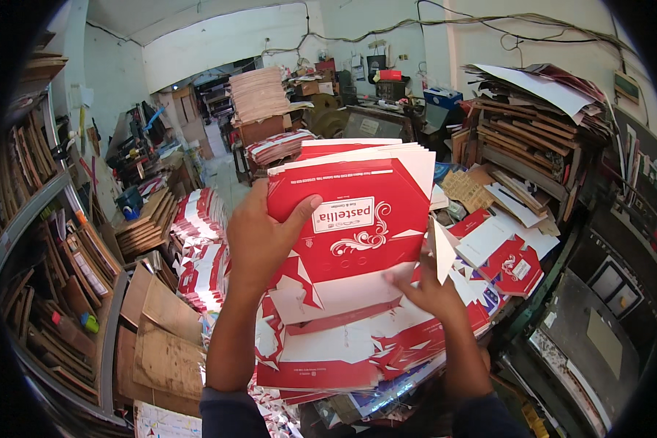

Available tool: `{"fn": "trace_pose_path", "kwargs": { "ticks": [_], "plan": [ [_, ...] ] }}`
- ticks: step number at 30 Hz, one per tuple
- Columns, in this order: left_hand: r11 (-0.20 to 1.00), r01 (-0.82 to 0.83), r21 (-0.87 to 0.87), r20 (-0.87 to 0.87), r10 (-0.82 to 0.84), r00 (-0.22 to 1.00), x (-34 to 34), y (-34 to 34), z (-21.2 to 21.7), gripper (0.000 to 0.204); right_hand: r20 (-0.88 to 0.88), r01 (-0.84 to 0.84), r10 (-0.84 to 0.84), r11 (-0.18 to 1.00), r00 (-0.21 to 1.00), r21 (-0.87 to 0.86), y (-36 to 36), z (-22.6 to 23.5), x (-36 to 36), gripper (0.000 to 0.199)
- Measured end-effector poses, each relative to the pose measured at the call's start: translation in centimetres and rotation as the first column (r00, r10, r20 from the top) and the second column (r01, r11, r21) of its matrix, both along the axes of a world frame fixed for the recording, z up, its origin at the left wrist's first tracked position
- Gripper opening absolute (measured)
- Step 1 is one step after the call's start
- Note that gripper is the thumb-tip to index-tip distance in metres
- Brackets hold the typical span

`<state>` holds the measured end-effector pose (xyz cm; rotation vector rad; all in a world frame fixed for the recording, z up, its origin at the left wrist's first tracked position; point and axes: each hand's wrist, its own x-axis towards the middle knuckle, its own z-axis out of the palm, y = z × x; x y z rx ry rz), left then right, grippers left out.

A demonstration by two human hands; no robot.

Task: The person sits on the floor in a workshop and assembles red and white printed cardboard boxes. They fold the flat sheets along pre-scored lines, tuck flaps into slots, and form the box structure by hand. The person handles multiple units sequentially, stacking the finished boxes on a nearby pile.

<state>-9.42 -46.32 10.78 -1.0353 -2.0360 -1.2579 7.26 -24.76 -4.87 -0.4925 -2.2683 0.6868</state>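
Currently, on my feed, the left hand [259,237] grips the red cartons [343,255], thumb in front, upright over the pile [321,369]. The right hand [436,293] is by their lower right; whether it grips, I cannot tell.

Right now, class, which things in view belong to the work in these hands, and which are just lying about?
Belonging to it:
red-and-white printed cardboard sheets, gripped by the left hand, with the right hand at their lower right
matching red-and-white cardboard pile below

Apparently just lying about:
dark blue bucket, left
brown wooden boards, lower left
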Motion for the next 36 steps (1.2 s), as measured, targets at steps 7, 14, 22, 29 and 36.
{"fn": "trace_pose_path", "kwargs": {
  "ticks": [7, 14, 22, 29, 36],
  "plan": [
    [0.984, -0.077, 0.163, -0.122, 0.097, 0.988, -0.7, 0.1, -1.1, 0.047, -0.095, -0.656, 0.65, 0.733, 0.754, -0.18, -3.7, 9.9, 10.0, 0.036],
    [0.97, -0.145, 0.194, -0.233, 0.189, 0.954, 0.0, 1.4, -1.2, 0.049, -0.66, -0.103, 0.012, 0.99, 0.751, -0.099, -0.8, 16.2, -3.5, 0.047],
    [0.948, -0.237, 0.214, -0.23, 0.285, 0.931, -0.1, 1.2, -1.6, 0.046, -0.732, -0.082, -0.037, 0.989, 0.68, -0.126, -3.1, 15.3, -5.6, 0.047],
    [0.971, -0.005, 0.238, -0.244, 0.065, 0.968, 0.5, 1.2, -1.8, 0.042, -0.679, -0.256, -0.075, 0.891, 0.73, -0.374, 3.0, 17.3, -8.5, 0.067],
    [0.967, 0.019, 0.253, -0.364, 0.077, 0.928, -1.9, 0.3, -2.3, 0.047, -0.653, -0.667, 0.222, 0.468, 0.724, -0.58, 5.7, 17.7, -6.6, 0.056]
  ]
}}
